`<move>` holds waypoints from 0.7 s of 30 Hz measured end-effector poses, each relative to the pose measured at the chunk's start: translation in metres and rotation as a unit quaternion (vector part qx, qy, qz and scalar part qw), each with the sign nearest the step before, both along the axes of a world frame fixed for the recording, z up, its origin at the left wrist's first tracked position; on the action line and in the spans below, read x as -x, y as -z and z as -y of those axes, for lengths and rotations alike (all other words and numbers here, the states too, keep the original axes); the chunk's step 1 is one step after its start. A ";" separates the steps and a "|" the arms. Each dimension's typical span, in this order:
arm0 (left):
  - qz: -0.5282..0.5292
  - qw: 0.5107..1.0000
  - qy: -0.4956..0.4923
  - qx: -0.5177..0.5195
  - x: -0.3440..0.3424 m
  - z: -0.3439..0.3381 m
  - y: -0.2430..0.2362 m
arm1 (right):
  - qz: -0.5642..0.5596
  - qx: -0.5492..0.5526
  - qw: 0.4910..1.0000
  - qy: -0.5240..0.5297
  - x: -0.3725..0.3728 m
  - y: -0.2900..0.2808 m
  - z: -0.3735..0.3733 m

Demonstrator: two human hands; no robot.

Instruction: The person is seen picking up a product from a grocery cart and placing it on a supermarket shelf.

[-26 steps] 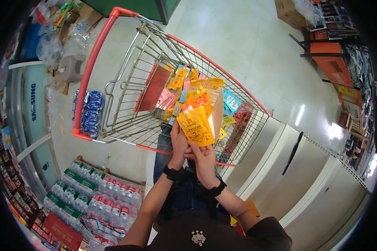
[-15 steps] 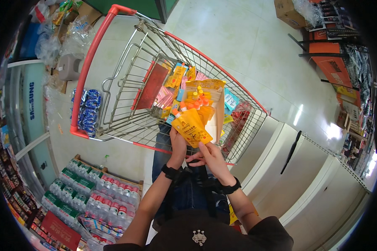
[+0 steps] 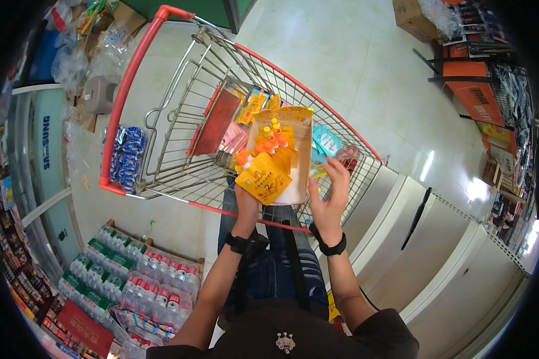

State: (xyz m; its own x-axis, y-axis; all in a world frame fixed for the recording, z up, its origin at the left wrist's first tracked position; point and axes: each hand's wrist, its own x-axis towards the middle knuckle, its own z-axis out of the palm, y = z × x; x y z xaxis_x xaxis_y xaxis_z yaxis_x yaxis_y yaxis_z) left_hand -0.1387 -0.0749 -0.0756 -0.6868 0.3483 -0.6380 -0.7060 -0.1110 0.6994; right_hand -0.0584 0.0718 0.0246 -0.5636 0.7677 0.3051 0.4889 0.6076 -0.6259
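My left hand [image 3: 247, 204] grips a yellow spouted pouch [image 3: 265, 181] with an orange cap, at the near left side of an open cardboard box [image 3: 298, 186]. More spouted pouches [image 3: 287, 157] with orange and yellow caps stand inside the box, and its near end shows a bare pale bottom. Just right of the box, my right hand [image 3: 330, 200] is empty with its fingers apart. The box is over a metal shopping cart [image 3: 305, 91] with red edging. Yellow, pink and blue packets [image 3: 326, 142] lie around it in the cart.
On the floor at left stand shrink-wrapped bottle packs [image 3: 156, 281], with a blue bag of packets [image 3: 124, 158] by the cart's handle. White cabinets [image 3: 434, 239] line the near right. Shelves of goods [image 3: 476, 99] rise at far right, and plastic wrap [image 3: 111, 54] piles at far left.
My right hand has left the pouch and moved right, its fingers spreading beside the box. The pouch in my left hand has shifted slightly left, and the box has moved left and nearer.
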 end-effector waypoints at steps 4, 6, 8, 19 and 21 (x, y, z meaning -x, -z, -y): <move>-0.012 0.999 0.046 -0.017 0.000 -0.005 -0.009 | 0.079 0.128 0.977 -0.150 0.007 -0.017 0.014; -0.008 0.999 0.016 -0.027 -0.001 -0.010 -0.014 | 0.127 0.177 0.968 -0.127 0.010 -0.012 0.024; -0.038 0.999 0.028 -0.019 0.000 -0.012 -0.019 | 0.194 0.309 0.925 -0.107 0.008 -0.006 0.028; -0.039 0.999 0.036 0.001 -0.008 -0.020 -0.020 | 0.135 0.349 0.924 -0.080 0.009 -0.008 0.026; -0.153 0.981 0.085 0.079 -0.010 -0.021 -0.022 | 0.132 0.309 0.939 -0.075 0.010 -0.004 0.029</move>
